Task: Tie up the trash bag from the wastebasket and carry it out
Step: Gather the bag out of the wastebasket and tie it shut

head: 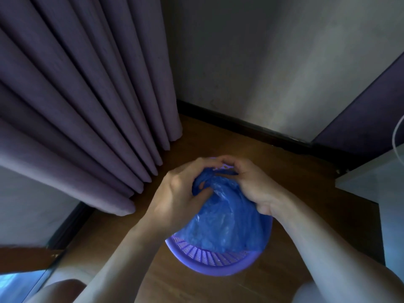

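Observation:
A blue plastic trash bag (225, 221) sits inside a purple perforated wastebasket (209, 262) on the wooden floor. The bag's top is gathered upward above the basket. My left hand (177, 193) grips the bunched plastic from the left, fingers curled into the folds. My right hand (251, 182) pinches the gathered top from the right, close against the left hand. The bag's contents are hidden.
Purple curtains (87, 95) hang at the left, reaching the floor. A grey wall with a dark baseboard (251, 125) stands behind. White furniture (376, 180) stands at the right. My knee (61, 289) shows at the bottom left.

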Demonstrator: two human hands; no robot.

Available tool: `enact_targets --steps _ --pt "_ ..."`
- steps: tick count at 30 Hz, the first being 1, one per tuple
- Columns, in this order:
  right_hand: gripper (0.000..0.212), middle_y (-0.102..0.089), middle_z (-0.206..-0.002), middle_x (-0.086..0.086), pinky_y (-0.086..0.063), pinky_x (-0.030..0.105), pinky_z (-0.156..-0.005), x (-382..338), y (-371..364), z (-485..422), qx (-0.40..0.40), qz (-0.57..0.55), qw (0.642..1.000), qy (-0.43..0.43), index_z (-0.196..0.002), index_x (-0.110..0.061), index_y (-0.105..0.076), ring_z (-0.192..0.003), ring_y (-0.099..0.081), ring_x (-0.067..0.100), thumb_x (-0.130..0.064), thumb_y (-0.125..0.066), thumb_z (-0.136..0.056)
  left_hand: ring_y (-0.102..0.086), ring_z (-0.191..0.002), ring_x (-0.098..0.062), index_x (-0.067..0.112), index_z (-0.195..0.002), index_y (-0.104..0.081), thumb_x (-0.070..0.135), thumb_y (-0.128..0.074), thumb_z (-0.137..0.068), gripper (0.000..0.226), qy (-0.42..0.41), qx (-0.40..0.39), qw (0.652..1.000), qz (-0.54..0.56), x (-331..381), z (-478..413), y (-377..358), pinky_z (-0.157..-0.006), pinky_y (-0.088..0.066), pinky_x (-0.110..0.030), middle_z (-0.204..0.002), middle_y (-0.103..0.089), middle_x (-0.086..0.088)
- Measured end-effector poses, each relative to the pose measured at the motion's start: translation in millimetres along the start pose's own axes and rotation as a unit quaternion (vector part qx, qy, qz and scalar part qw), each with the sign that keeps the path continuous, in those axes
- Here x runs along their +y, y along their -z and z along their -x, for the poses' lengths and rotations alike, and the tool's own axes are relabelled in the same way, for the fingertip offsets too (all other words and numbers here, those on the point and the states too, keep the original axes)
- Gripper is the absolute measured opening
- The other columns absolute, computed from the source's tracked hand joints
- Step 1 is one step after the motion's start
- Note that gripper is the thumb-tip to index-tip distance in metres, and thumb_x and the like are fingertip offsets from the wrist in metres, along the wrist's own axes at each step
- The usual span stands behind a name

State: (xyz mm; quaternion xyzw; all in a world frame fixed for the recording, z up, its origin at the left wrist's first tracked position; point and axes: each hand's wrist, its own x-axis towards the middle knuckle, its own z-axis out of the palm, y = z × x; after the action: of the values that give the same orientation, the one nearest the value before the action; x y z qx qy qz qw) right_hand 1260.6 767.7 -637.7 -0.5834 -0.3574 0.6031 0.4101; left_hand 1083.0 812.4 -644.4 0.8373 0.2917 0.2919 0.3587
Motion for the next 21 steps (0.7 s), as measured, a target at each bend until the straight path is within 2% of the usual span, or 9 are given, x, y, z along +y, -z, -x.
enact_targets --steps 4,7,9,11,13,15,18,19,21 --pt "0.017 -0.077 -0.092 0.002 -0.06 0.036 -0.084 -2.6 5.8 3.0 -0.03 0.119 0.992 -0.015 -0.09 -0.018 -0.076 -0.089 -0.073 0.018 -0.007 -0.063 -0.093 -0.065 -0.097 -0.016 0.033 -0.113 -0.059 0.029 -0.052 -0.088 0.026 -0.017 -0.038 0.996 -0.079 -4.5 -0.2 2.4 -0.077 -0.053 -0.042 -0.109 -0.065 0.01" --pt "0.019 -0.068 -0.081 0.009 -0.049 0.047 -0.082 -7.6 10.6 8.4 -0.074 0.099 0.992 -0.002 -0.074 -0.014 -0.069 -0.078 -0.066 0.022 -0.023 -0.059 -0.088 -0.063 -0.092 -0.019 0.035 -0.109 -0.054 0.03 -0.045 -0.088 0.023 -0.017 -0.044 0.994 -0.102 -2.4 -0.5 4.7 -0.072 -0.052 -0.044 -0.104 -0.061 0.012" --pt "0.027 -0.07 -0.098 0.007 -0.051 0.042 -0.086 -9.6 10.1 13.5 -0.115 0.163 0.98 0.023 -0.086 -0.014 -0.072 -0.09 -0.069 0.017 -0.04 -0.068 -0.079 -0.059 -0.086 -0.02 0.031 -0.104 -0.053 0.028 -0.044 -0.086 0.02 -0.005 -0.044 0.993 -0.111 -2.5 -1.3 4.4 -0.069 -0.05 -0.044 -0.098 -0.058 0.01" --pt "0.032 -0.061 -0.111 -0.005 -0.055 0.037 -0.089 -5.4 8.4 15.1 -0.091 0.331 0.935 0.095 -0.096 -0.023 -0.073 -0.1 -0.065 0.008 -0.048 -0.073 -0.076 -0.054 -0.077 -0.013 0.028 -0.093 -0.054 0.024 -0.046 -0.084 0.013 0.018 -0.044 0.994 -0.098 -2.8 -1.1 2.3 -0.066 -0.046 -0.039 -0.089 -0.053 0.013" --pt "0.024 -0.053 -0.106 -0.008 -0.053 0.037 -0.082 -1.8 7.7 15.1 -0.028 0.423 0.888 0.176 -0.088 -0.022 -0.073 -0.095 -0.061 0.007 -0.044 -0.071 -0.078 -0.046 -0.065 -0.006 0.036 -0.077 -0.05 0.02 -0.05 -0.085 0.018 0.058 -0.054 0.995 -0.054 -4.2 -1.3 0.0 -0.06 -0.037 -0.025 -0.073 -0.049 0.015" --pt "0.023 -0.053 -0.103 -0.009 -0.052 0.038 -0.078 -2.8 9.2 16.1 -0.007 0.434 0.875 0.213 -0.085 -0.019 -0.072 -0.092 -0.061 0.008 -0.04 -0.065 -0.081 -0.041 -0.056 -0.004 0.039 -0.07 -0.055 0.02 -0.058 -0.092 0.03 0.126 -0.079 0.988 0.028 -5.3 -1.0 -1.2 -0.054 -0.032 -0.022 -0.06 -0.049 0.012" --pt "0.027 -0.058 -0.09 -0.008 -0.05 0.043 -0.075 -4.4 12.7 16.5 0.018 0.431 0.871 0.235 -0.081 -0.015 -0.068 -0.084 -0.061 0.01 -0.038 -0.054 -0.086 -0.059 -0.066 -0.017 0.02 -0.087 -0.071 0.029 -0.066 -0.09 0.011 0.221 -0.089 0.944 0.229 -5.5 -2.0 1.6 -0.059 -0.045 -0.034 -0.071 -0.067 -0.004" --pt "0.029 -0.057 -0.084 -0.008 -0.049 0.045 -0.075 -4.9 13.7 16.7 0.032 0.435 0.87 0.23 -0.077 -0.015 -0.064 -0.081 -0.059 0.011 -0.038 -0.049 -0.087 -0.06 -0.064 -0.022 0.009 -0.096 -0.071 0.032 -0.069 -0.089 0.024 0.25 -0.097 0.918 0.293 -5.4 -1.4 2.4 -0.058 -0.046 -0.032 -0.073 -0.069 -0.008" --pt "0.033 -0.054 -0.077 -0.009 -0.048 0.049 -0.079 -4.3 13.3 16.2 0.058 0.45 0.867 0.205 -0.076 -0.017 -0.061 -0.08 -0.055 0.012 -0.041 -0.041 -0.086 -0.043 -0.043 -0.011 -0.006 -0.105 -0.064 0.036 -0.07 -0.088 0.046 0.289 -0.125 0.875 0.367 -2.3 1.4 2.9 -0.043 -0.035 -0.019 -0.059 -0.057 -0.002"
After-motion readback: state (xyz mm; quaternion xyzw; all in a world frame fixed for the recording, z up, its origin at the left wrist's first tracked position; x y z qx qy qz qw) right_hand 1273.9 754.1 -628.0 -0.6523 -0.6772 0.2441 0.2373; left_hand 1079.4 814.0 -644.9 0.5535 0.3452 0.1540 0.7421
